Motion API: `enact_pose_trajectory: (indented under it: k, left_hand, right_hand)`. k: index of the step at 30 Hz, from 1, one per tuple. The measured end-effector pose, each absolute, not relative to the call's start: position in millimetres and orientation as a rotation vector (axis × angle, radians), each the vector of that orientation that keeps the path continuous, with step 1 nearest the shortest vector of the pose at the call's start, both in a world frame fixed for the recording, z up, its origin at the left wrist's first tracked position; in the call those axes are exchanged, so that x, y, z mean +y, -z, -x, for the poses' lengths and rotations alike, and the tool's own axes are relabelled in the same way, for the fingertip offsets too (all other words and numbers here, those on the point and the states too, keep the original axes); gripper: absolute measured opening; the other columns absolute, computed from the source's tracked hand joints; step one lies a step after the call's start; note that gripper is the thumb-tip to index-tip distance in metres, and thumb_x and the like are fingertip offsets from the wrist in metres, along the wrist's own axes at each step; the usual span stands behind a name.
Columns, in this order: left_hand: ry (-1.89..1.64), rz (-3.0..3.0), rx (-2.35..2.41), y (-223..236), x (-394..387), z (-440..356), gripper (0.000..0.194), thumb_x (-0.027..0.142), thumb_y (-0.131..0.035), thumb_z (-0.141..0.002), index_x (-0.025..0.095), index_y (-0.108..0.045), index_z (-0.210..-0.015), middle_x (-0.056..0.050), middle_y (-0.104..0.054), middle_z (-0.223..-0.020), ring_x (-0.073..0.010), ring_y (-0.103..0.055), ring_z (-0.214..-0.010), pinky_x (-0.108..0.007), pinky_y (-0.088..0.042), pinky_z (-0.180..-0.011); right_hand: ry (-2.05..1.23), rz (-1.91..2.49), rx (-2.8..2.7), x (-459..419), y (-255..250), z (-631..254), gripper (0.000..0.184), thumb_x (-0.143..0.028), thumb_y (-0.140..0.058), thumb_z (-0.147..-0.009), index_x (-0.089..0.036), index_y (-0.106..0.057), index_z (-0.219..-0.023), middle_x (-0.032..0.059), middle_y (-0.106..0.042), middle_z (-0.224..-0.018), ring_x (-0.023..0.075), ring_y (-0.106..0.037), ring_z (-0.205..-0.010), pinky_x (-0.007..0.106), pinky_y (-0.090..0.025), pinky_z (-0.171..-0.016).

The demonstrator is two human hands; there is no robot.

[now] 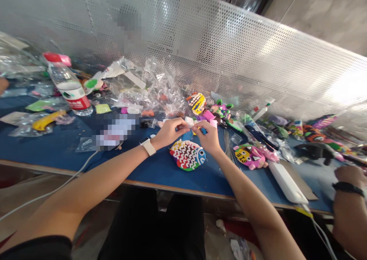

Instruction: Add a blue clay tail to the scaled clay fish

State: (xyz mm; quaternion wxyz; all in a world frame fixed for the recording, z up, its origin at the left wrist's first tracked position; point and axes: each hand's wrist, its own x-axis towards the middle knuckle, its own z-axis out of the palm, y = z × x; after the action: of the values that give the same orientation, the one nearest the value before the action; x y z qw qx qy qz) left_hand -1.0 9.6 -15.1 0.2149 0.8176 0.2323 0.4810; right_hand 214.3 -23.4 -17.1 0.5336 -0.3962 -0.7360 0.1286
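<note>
My left fingers [180, 123] and right fingers [205, 126] sit tip to tip above the blue tabletop [156, 168]; anything between them is too small to tell. Fish-shaped piece [186, 155] lies just nearer me: blue head, white wavy scales. Pink-and-yellow animal piece [252, 156] to its right. Left: red-capped bottle [71, 90], near clear wrappers [157, 84]. Behind, a perforated metal screen [249, 53]. Far right edge, a co-worker's wrist [347, 202] in a black band [348, 187].
</note>
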Motion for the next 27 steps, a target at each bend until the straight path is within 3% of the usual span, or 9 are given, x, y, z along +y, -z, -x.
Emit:
enact_pose_trajectory:
  k: [8,27]
  left_hand:
    - [-1.331,-2.258,0.661,13.2,9.3,3.3,0.027,0.041,-0.073,-0.102,0.018,-0.076,-0.089,-0.004,-0.078,-0.083,-0.0155,-0.069,-0.072,-0.027,-0.049,-0.066]
    - [-1.32,-2.335,0.55,8.5,3.0,2.6,0.014,0.024,-0.064,-0.095,0.019,-0.065,-0.082,-0.001,-0.066,-0.079,-0.0138,-0.059,-0.071,-0.028,-0.047,-0.068]
  right_hand:
    - [-0.334,0.955,-1.739,-23.3,18.3,-213.7,0.017,-0.031,-0.073,-0.098,-0.023,-0.075,-0.083,0.0024,-0.074,-0.081,0.0202,-0.065,-0.077,0.035,-0.054,-0.075]
    - [-0.17,0.847,-1.903,-28.1,15.1,-211.8,0.019,-0.036,-0.069,-0.104,-0.024,-0.075,-0.091,0.005,-0.076,-0.09,0.0224,-0.072,-0.087,0.038,-0.06,-0.081]
